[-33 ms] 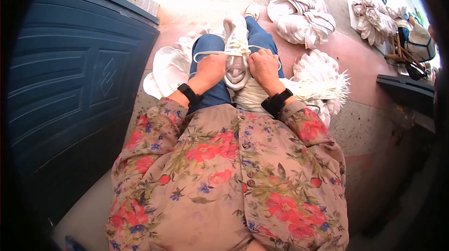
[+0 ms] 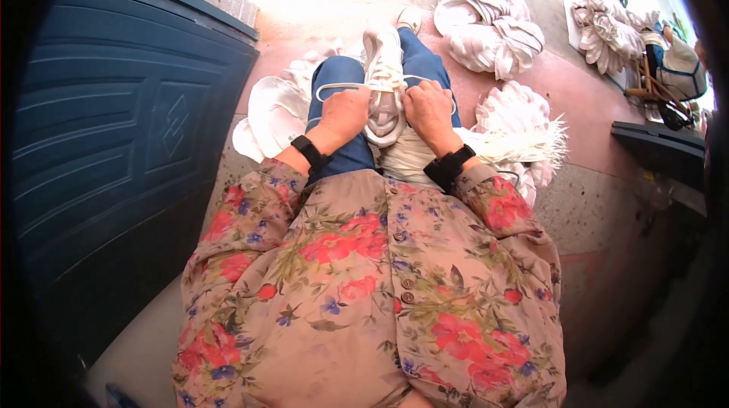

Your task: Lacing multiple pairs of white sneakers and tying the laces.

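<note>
A small shift in the head view: the left hand (image 2: 345,113) edges a touch rightward, its loop of white shoelace (image 2: 332,87) drifting with it, while the right hand (image 2: 429,109) holds steady. The hands are apart, flanking the white sneaker (image 2: 383,66), both curled shut on the lace. That sneaker sits between the blue-jeaned knees, toe pointing away. Loose white strands (image 2: 516,147) lie off to the right!
</note>
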A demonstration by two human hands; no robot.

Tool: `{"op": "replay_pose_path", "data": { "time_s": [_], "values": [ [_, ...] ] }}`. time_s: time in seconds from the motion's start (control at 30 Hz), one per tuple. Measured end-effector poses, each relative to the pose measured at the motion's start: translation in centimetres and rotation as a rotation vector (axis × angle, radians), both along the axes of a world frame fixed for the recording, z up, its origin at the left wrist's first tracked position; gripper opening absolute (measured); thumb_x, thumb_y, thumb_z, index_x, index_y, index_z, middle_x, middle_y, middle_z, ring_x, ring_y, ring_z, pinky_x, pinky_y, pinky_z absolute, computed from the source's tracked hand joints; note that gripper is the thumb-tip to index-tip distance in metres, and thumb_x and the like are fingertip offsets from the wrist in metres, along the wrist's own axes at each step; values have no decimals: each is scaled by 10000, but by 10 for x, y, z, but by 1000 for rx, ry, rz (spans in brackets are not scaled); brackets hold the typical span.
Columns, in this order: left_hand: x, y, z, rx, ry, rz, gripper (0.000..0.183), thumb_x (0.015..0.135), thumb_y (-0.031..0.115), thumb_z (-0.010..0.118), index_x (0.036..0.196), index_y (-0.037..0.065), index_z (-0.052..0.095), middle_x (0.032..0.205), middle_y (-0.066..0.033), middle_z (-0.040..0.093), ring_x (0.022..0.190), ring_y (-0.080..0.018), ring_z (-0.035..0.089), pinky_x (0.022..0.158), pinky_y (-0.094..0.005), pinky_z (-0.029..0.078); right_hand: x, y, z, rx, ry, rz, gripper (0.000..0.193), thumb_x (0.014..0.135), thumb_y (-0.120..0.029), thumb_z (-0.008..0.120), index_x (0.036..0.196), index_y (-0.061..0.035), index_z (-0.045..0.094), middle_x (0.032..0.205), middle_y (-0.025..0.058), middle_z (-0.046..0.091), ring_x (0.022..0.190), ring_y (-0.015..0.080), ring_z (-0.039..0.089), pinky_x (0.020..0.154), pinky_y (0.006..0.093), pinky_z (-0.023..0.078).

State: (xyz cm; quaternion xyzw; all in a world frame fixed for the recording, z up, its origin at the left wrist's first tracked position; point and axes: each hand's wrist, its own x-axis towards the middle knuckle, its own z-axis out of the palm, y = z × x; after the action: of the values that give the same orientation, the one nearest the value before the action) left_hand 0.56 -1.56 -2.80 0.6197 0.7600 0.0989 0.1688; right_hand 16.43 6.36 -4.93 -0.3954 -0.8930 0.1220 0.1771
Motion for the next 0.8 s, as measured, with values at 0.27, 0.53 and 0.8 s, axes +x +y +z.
{"op": "replay_pose_path", "data": {
  "time_s": [0.27,0.53,0.8],
  "values": [
    [9,-6,7,92,-21,109,300,807,306,511,793,7,523,765,-186,579,652,-358,573,569,-427,469,4,-5,8,-4,11,13,172,722,-248,584,666,-88,608,734,63,553,811,227,503,701,382,348],
    [-18,9,-16,168,-57,96,138,764,145,483,704,44,556,740,-179,570,650,-351,579,566,-450,470,-3,7,-2,-39,-30,65,146,665,-113,564,797,-53,571,720,79,570,722,255,534,646,378,405],
    [-3,16,6,173,431,-336,59,678,66,521,714,48,564,784,-87,499,641,-201,601,458,-304,478,-19,7,23,34,-390,267,74,668,-121,551,661,-110,623,741,44,589,768,217,520,634,350,377]
  ]
}}
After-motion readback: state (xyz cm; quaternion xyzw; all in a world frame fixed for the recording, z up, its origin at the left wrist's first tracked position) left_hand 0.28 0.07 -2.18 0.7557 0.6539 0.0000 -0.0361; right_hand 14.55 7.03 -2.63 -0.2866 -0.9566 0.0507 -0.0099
